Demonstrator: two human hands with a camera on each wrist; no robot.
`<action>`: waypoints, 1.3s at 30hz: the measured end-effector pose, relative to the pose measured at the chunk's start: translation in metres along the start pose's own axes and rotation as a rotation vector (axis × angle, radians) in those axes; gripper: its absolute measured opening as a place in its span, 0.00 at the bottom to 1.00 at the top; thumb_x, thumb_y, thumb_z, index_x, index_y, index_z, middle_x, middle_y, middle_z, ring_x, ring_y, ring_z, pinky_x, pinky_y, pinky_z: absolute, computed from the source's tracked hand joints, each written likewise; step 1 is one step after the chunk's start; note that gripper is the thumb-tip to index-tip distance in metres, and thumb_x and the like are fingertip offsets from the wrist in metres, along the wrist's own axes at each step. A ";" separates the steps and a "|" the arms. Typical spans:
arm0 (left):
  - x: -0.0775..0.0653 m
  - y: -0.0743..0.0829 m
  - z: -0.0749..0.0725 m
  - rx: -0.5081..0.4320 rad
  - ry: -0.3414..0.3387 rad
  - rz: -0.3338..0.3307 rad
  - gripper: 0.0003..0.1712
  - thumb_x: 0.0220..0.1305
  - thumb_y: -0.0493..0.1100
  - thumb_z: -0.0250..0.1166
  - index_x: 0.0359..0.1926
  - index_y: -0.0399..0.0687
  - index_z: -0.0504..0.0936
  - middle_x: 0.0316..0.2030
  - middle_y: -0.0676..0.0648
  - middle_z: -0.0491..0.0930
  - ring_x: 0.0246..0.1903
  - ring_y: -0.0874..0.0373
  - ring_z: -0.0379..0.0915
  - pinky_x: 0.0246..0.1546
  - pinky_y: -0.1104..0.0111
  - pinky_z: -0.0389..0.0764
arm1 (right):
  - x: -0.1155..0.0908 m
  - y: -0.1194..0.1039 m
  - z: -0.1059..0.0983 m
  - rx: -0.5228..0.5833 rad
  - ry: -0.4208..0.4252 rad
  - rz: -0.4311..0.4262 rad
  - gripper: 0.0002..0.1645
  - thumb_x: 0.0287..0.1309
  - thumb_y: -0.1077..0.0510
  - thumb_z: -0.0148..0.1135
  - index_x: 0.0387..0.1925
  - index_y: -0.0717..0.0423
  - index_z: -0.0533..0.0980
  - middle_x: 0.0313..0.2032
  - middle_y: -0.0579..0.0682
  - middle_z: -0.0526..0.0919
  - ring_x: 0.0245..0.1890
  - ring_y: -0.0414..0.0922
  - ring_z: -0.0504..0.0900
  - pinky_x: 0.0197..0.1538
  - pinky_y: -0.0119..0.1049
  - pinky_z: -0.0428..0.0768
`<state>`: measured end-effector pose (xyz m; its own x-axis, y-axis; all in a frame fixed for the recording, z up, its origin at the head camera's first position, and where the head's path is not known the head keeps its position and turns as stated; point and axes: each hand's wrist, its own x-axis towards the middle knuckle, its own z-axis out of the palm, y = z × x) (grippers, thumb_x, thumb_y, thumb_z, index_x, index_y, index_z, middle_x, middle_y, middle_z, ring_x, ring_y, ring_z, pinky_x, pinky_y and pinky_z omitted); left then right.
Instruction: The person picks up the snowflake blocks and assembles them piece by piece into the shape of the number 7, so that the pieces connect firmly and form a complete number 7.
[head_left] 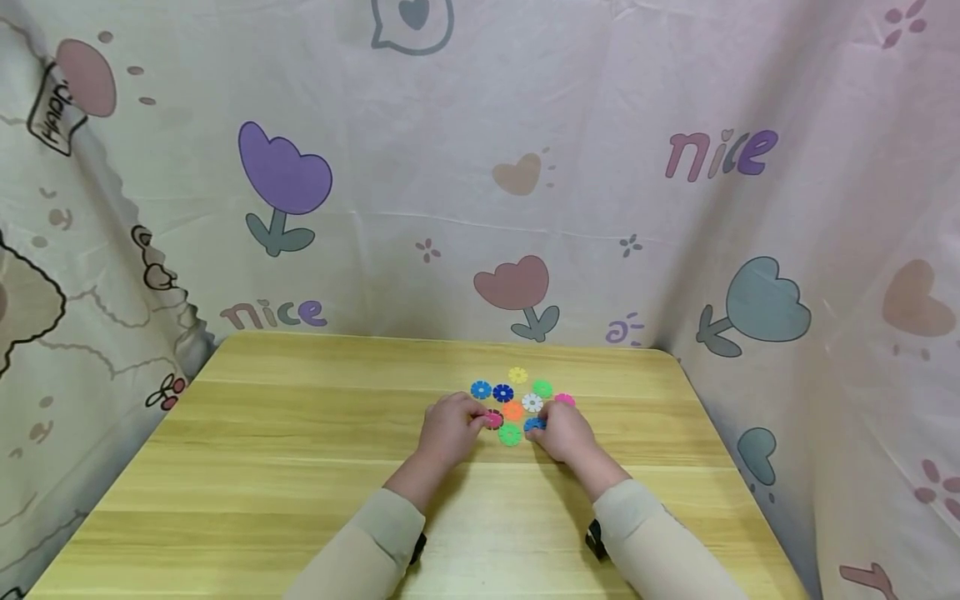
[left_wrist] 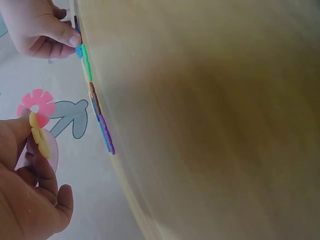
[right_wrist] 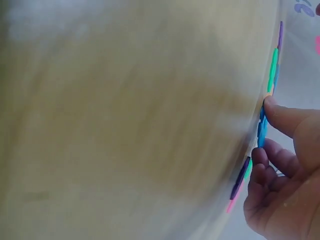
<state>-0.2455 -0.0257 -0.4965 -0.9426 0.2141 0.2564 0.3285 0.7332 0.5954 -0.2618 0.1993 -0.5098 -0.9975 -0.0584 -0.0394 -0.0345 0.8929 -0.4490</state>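
Observation:
My left hand (head_left: 450, 429) pinches a pink snowflake disc (head_left: 492, 419) at the left side of a cluster of discs. In the left wrist view that pink disc shows its notched face, and a yellow disc (left_wrist: 39, 135) stands edge-on against it between thumb and fingers. At the cluster's right side my right hand (head_left: 566, 429) pinches a blue snowflake disc (head_left: 535, 424) by its edges, thumb on one side and fingers on the other, close over the table. Between the hands lie a green disc (head_left: 510, 434), an orange disc (head_left: 513, 410) and a white disc (head_left: 532, 402).
Farther back on the wooden table (head_left: 262, 450) are a light blue disc (head_left: 481, 390), a dark blue disc (head_left: 503, 392), a yellow disc (head_left: 517, 376) and a green disc (head_left: 542, 389). Another pink disc (head_left: 565, 402) lies beyond my right hand. A printed curtain (head_left: 420, 150) hangs behind the table.

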 end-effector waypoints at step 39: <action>-0.014 0.007 -0.001 -0.022 -0.010 -0.007 0.03 0.67 0.44 0.75 0.36 0.52 0.92 0.39 0.55 0.85 0.44 0.52 0.80 0.52 0.50 0.76 | -0.040 -0.018 -0.013 0.576 0.104 -0.040 0.04 0.68 0.64 0.70 0.35 0.61 0.84 0.30 0.49 0.83 0.30 0.43 0.77 0.30 0.31 0.78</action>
<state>-0.2305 -0.0245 -0.4951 -0.9453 0.2160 0.2444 0.3233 0.7200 0.6140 -0.2224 0.1915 -0.4890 -0.9979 -0.0172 0.0625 -0.0627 0.5024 -0.8624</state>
